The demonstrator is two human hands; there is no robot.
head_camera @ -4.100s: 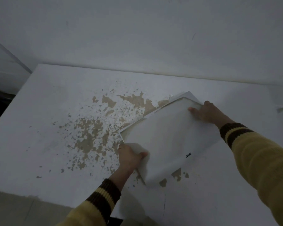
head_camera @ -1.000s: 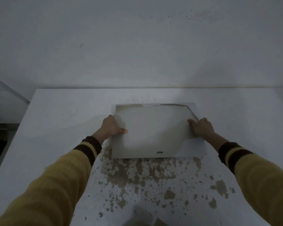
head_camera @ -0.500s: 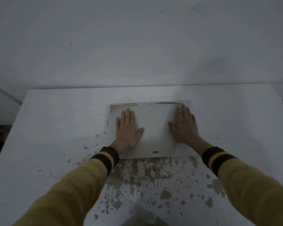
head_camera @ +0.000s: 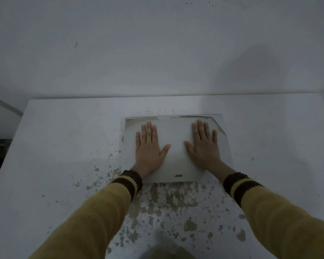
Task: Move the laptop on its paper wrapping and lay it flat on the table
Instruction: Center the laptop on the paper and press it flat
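A closed pale laptop [head_camera: 176,146] lies flat in the middle of the white table [head_camera: 64,146], its logo at the near edge. White paper wrapping [head_camera: 225,146] shows under it along the far and right sides. My left hand [head_camera: 148,148] rests palm down on the lid's left half, fingers spread. On the right half my right hand [head_camera: 204,146] lies the same way. Neither hand grips anything.
The tabletop's paint is chipped in brown patches [head_camera: 166,202] between the laptop and me. A plain wall [head_camera: 157,53] rises right behind the table's far edge. The table's left edge [head_camera: 13,146] drops to a dark floor.
My hands let go of the laptop's sides and now lie flat on its lid. Before that they carried it from the right and set it square near the far edge.
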